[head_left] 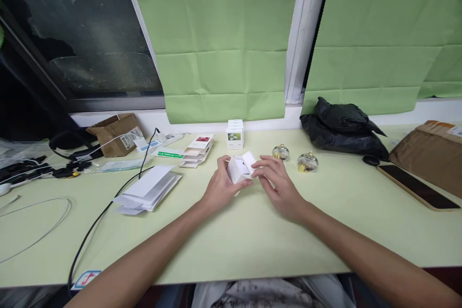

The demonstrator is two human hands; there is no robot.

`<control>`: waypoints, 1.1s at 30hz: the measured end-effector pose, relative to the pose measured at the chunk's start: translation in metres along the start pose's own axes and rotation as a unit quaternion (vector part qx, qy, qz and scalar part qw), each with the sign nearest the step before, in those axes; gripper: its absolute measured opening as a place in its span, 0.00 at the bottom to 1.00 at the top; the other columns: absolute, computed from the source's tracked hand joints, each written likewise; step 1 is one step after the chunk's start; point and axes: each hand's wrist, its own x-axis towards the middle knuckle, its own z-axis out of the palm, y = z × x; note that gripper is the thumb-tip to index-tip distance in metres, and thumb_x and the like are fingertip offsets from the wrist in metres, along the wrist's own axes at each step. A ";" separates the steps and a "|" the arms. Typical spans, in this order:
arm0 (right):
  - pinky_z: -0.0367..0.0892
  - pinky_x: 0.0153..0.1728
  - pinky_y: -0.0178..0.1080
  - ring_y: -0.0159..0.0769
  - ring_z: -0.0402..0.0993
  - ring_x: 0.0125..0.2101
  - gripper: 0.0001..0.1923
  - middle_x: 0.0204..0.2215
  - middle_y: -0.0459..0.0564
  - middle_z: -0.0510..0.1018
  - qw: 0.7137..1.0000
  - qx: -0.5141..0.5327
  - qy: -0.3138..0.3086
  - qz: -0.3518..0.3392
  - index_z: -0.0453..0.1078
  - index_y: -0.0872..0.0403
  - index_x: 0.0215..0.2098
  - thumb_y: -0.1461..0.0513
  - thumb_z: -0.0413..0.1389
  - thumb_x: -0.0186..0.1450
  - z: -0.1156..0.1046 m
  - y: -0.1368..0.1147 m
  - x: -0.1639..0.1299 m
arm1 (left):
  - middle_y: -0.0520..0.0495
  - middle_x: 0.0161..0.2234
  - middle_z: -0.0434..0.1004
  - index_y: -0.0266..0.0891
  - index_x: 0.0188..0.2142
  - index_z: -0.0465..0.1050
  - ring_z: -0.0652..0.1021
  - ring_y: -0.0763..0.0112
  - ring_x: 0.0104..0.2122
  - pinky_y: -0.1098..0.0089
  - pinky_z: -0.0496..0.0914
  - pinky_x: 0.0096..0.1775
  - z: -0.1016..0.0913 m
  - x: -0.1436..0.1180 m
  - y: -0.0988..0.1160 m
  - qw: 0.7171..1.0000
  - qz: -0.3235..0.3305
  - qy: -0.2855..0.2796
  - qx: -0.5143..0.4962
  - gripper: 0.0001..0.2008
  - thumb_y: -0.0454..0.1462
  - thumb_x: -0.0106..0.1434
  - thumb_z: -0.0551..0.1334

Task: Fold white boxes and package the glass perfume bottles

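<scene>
My left hand (pixel 221 184) grips a small white cardboard box (pixel 239 169) just above the pale green table (pixel 252 236), near its middle. One flap of the box stands open toward the right. My right hand (pixel 277 184) touches that open flap with its fingertips. Behind the box, two small round glass bottles with gold caps (pixel 280 152) (pixel 307 162) stand on the table. A closed white box with a flower picture (pixel 235 135) stands at the back by the wall.
A pile of flat white cards (pixel 149 190) lies left of my hands, with a fan of printed flat boxes (pixel 198 150) behind it. A black cable (pixel 108 209) crosses the left side. A phone (pixel 417 186), black bag (pixel 342 127) and brown parcel (pixel 431 151) lie right.
</scene>
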 end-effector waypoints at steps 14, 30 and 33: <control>0.70 0.54 0.52 0.48 0.79 0.49 0.08 0.42 0.51 0.84 0.989 0.118 0.059 0.061 0.78 0.45 0.45 0.59 0.56 0.76 0.002 0.002 0.003 | 0.34 0.64 0.68 0.45 0.74 0.41 0.76 0.55 0.57 0.54 0.71 0.57 -0.015 -0.006 -0.011 0.990 0.122 -0.076 -0.015 0.31 0.49 0.78 0.52; 0.78 0.46 0.44 0.39 0.76 0.45 0.21 0.55 0.52 0.75 0.891 0.372 -0.009 0.260 0.72 0.47 0.55 0.48 0.64 0.69 0.010 0.028 0.006 | 0.45 0.53 0.68 0.49 0.57 0.61 0.78 0.65 0.47 0.61 0.81 0.44 -0.011 0.002 -0.020 0.982 0.181 -0.042 -0.023 0.16 0.47 0.74 0.61; 0.75 0.41 0.41 0.38 0.76 0.40 0.20 0.49 0.52 0.79 0.896 0.358 -0.046 0.259 0.75 0.49 0.52 0.47 0.62 0.70 0.010 0.029 0.005 | 0.47 0.53 0.71 0.48 0.53 0.59 0.79 0.63 0.48 0.58 0.82 0.45 -0.013 0.003 -0.019 0.992 0.113 0.005 -0.047 0.25 0.49 0.67 0.70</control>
